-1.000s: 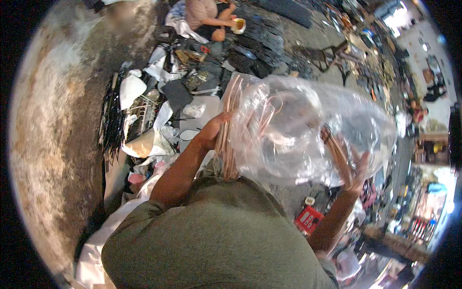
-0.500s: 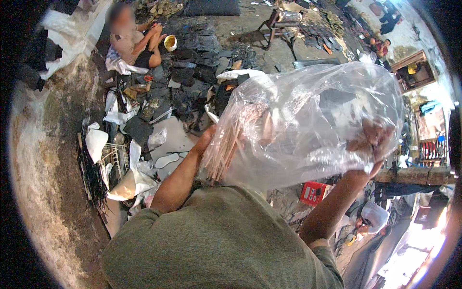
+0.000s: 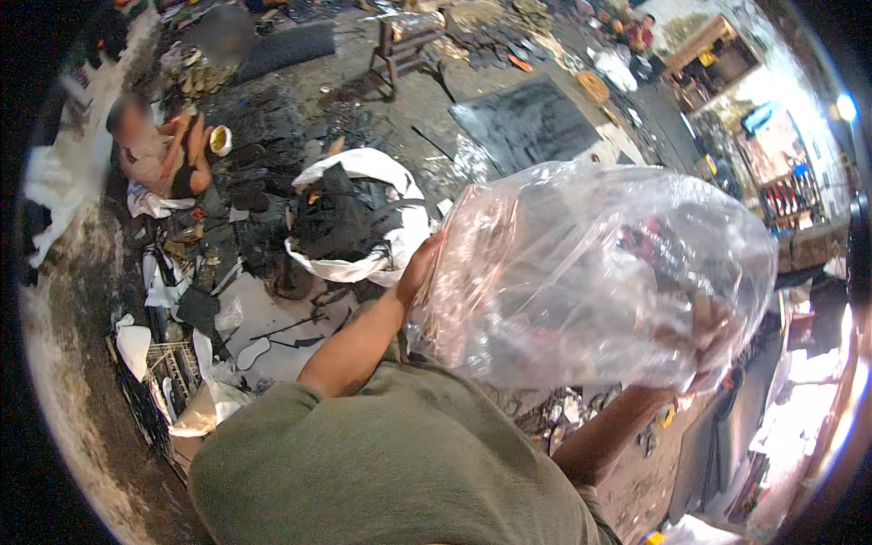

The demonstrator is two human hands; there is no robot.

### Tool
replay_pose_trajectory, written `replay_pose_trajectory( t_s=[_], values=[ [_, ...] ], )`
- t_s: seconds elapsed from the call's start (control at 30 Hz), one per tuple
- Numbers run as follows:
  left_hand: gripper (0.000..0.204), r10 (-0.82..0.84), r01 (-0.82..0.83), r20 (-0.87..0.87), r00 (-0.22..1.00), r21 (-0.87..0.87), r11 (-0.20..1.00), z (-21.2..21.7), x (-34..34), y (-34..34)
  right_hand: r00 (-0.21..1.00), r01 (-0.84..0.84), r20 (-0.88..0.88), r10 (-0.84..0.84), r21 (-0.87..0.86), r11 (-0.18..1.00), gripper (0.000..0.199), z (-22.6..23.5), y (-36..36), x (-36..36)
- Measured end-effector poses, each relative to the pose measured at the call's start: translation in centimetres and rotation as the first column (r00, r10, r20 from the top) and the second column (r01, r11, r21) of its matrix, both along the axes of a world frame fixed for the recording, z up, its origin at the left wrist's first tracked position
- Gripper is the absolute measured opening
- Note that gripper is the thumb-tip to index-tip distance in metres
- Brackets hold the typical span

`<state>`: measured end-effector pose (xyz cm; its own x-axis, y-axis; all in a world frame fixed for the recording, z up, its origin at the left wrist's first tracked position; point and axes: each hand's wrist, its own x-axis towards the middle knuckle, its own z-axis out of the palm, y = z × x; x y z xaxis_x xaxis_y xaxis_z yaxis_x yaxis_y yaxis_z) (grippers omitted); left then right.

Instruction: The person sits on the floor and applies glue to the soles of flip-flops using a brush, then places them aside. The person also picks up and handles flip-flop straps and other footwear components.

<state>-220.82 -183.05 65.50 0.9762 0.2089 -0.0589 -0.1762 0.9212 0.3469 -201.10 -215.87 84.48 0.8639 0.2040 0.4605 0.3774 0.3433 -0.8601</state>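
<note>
A large clear plastic bag [image 3: 581, 282] is stretched out in front of my chest, puffed and crinkled. My left hand [image 3: 425, 265] grips its left end, where the film bunches into pinkish folds; the fingers are partly hidden by the plastic. At the other end my right hand [image 3: 708, 334] shows blurred through the film, its fingers curled on the bag. Whether that hand is inside the bag or behind it, I cannot tell. Beyond my left hand, a white sack [image 3: 413, 236] stands with its mouth wide, full of black scraps [image 3: 350, 222].
A person [image 3: 150, 154] sits on the floor at far left beside a yellow-filled bucket [image 3: 220, 140]. A dark sheet [image 3: 527, 118] lies beyond the bag. Dark sole-shaped pieces and scraps litter the floor. A wooden stand [image 3: 400, 54] is farther back. A stained wall [image 3: 68, 363] runs along the left.
The view has turned rightward, bringing the white sack and dark sheet into fuller sight. Both hands still hold the bag, which looks more spread out. The red box below it is out of sight.
</note>
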Motion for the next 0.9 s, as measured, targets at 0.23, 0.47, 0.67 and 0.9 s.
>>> replay_pose_trajectory(
  t_s=[0.23,0.47,0.67,0.9],
  values=[
    [0.068,-0.011,0.105,-0.205,0.979,0.452,0.886,1.4,9.4,-3.3,0.905,-0.042,-0.346,0.246,0.504,0.863,0.066,-0.7,-8.1,7.1],
    [0.056,-0.07,0.129,-0.16,0.985,0.4,0.907,3.1,14.6,-2.7,0.904,0.22,-0.42,-0.082,0.29,0.931,0.047,-1.4,-11.0,11.3],
    [0.051,-0.127,0.146,-0.096,0.987,0.225,0.963,0.0,18.4,1.0,0.9,0.405,-0.055,-0.432,-0.255,0.878,0.042,-0.4,-6.6,15.7],
    [0.111,0.465,0.126,-0.134,0.875,0.991,0.049,-13.0,21.8,9.1,0.999,-0.003,0.036,0.015,-0.314,0.949,0.04,-1.3,11.5,18.6]
  ],
)
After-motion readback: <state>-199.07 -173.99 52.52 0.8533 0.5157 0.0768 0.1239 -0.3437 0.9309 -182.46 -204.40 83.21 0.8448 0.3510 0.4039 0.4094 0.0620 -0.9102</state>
